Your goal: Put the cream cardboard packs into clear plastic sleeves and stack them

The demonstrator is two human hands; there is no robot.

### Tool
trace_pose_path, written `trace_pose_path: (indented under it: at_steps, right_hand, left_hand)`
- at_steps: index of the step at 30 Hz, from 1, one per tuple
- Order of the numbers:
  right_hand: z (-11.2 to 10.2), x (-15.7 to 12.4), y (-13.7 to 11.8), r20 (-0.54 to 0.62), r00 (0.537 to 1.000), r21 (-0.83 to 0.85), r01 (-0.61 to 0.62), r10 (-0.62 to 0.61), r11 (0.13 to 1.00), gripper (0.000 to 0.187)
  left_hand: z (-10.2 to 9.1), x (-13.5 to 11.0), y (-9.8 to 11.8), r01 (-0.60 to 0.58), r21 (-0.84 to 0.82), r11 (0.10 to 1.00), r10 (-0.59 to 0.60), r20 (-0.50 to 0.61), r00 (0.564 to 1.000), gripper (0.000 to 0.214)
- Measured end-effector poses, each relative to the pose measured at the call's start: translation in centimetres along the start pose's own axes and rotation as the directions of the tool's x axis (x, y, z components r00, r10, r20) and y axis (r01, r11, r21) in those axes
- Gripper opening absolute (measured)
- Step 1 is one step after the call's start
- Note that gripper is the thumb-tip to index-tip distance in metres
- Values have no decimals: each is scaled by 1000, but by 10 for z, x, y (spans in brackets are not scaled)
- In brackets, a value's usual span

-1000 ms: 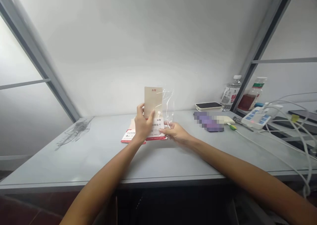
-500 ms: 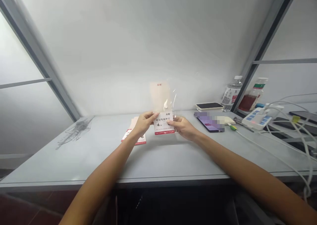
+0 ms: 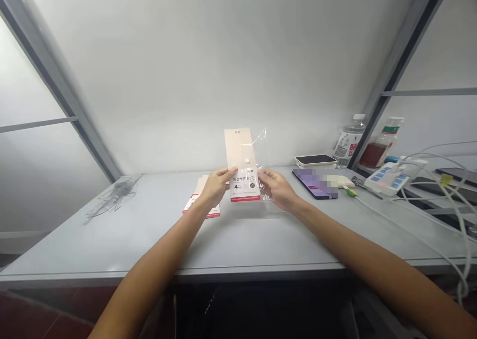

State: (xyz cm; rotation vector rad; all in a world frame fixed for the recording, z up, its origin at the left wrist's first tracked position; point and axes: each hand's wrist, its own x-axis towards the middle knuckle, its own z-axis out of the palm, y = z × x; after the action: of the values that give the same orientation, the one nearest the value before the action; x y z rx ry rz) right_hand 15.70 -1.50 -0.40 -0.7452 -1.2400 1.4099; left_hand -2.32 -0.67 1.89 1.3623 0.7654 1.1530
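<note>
Above the desk, my left hand (image 3: 216, 187) pinches the left edge of a tall peach card (image 3: 238, 147). A white printed panel and a red strip run along the card's lower part. My right hand (image 3: 278, 189) grips a clear plastic pouch (image 3: 264, 145) with a small white snap button on it. The pouch overlaps the card and sticks out past its right side; I cannot tell whether the card is inside. Behind my left wrist lies a stack of similar cards (image 3: 213, 212), partly hidden.
At right on the desk (image 3: 149, 249) are a purple-screened phone (image 3: 315, 186), a second phone (image 3: 315, 160), a white power strip (image 3: 386, 179) with tangled white cables, a clear bottle (image 3: 349, 140) and a jar of reddish liquid (image 3: 376, 150). Dark scribble-like marks (image 3: 115, 195) are at left.
My right fingers have moved up and back from the card's printed front to its right edge. The card and pouch have shifted slightly left, and the card's lower print shows more.
</note>
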Motion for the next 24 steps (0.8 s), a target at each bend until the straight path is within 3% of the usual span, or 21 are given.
trace_pose_path:
  at_steps: [5,11,18,24]
  right_hand:
    - [3,1,5,-18,1000,1,-14,14,1000,31]
    - [5,0,6,44,999,34,-11,9,999,32]
    - [2,-1,2,-86,996,-32,-4,1,999,29]
    - [-1,1,0,-51,999,10,-11,12,1000,39]
  left_hand:
    - [1,2,-9,-22,-75,997,17,-70,997,40]
    - [2,-1,-4,34,16,999,-34,-6,999,39]
    - [-3,-1,-2,74,156,985,-92,110,990,35]
    - [0,-2,-2,-47,161,986,33,91,995,42]
